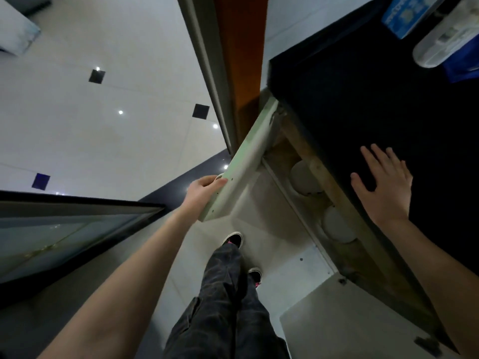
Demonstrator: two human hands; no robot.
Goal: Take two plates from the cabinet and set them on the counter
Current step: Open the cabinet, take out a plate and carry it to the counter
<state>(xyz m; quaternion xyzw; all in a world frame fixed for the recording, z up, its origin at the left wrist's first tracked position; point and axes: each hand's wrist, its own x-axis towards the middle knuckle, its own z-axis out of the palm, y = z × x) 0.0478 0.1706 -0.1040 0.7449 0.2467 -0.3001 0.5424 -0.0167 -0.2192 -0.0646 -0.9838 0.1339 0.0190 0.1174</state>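
I look straight down at a black counter (363,99) with a cabinet under it. My left hand (204,190) grips the top edge of the pale cabinet door (248,161), which stands swung out. Inside the cabinet (311,164) two white round plates show under the counter's edge: one (303,180) farther, one (337,226) nearer. My right hand (383,185) lies flat on the counter with fingers spread, holding nothing.
A blue box (404,14) and a clear plastic container (445,40) sit at the counter's far right. A second pale cabinet door (337,320) is at lower right. A glass panel (64,229) is at left. My legs and shoes (233,239) stand on the tiled floor.
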